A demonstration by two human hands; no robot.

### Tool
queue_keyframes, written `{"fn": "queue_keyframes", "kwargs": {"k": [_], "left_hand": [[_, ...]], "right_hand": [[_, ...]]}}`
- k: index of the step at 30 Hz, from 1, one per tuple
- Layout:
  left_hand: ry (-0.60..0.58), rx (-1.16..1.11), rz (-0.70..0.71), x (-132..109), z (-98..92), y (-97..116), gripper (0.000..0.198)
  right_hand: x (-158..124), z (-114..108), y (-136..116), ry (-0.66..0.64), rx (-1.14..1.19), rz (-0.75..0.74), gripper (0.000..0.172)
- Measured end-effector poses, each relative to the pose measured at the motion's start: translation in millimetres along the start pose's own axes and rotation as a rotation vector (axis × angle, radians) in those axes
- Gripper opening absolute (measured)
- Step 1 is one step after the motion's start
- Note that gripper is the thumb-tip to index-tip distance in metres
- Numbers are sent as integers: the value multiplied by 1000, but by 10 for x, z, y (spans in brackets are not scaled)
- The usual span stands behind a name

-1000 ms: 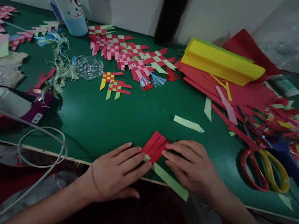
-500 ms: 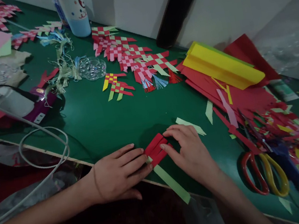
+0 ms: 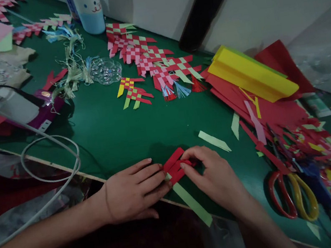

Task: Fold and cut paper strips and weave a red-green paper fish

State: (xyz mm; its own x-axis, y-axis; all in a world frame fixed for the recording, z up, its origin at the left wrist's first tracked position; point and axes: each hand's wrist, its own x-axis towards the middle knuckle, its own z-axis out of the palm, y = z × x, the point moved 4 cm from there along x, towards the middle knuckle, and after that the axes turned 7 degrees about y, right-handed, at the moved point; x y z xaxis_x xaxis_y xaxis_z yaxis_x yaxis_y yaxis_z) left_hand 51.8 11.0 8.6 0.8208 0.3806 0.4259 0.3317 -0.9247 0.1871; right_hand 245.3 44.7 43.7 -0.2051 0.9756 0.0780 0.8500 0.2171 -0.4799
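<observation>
A piece of red paper cut into strips (image 3: 174,161) lies near the table's front edge, with a pale green paper strip (image 3: 195,207) woven in and hanging over the edge. My left hand (image 3: 137,190) rests flat, fingers stretched out, its fingertips pressing the left end of the red paper. At the other end, my right hand (image 3: 213,171) pinches a red strip between thumb and forefinger and lifts it slightly. Another pale green strip (image 3: 214,141) lies loose just beyond my right hand.
Woven paper fish (image 3: 141,56) lie in a row at the back, beside a tray of small beads (image 3: 106,71). Scissors (image 3: 305,198) and paper scraps lie right, below folded yellow paper (image 3: 250,73). A phone (image 3: 204,11) leans on the wall; a white cable (image 3: 77,155) loops at left.
My right thumb and forefinger have closed on a red strip and raised it a little. My left hand stays flat on the paper. The whole view has shifted slightly.
</observation>
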Motion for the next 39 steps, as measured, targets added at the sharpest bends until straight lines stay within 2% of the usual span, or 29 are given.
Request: {"fn": "queue_keyframes", "kwargs": {"k": [5,17,22,25,27,32,39], "left_hand": [[-10,1,3,-12,11,-1,62],[-30,5,9,-13,4,-1,60],[-29,4,2,-15,3,5,59],[-33,0,-3,-3,1,4,59],[-30,-6,-2,2,-1,5,58],[-34,-5,-5,-5,0,6,59],[-31,2,-3,-12,-9,7,56]], "right_hand": [[21,31,28,30,50,11,15],[2,125,70,67,-27,-65,21],[-27,61,106,173,7,-72,28],[-118,-51,69,257,4,-149,15],[-201,-79,29,240,-19,-214,8],[-340,2,14,173,-62,-237,8],[-310,77,35,161,-52,-239,7]]}}
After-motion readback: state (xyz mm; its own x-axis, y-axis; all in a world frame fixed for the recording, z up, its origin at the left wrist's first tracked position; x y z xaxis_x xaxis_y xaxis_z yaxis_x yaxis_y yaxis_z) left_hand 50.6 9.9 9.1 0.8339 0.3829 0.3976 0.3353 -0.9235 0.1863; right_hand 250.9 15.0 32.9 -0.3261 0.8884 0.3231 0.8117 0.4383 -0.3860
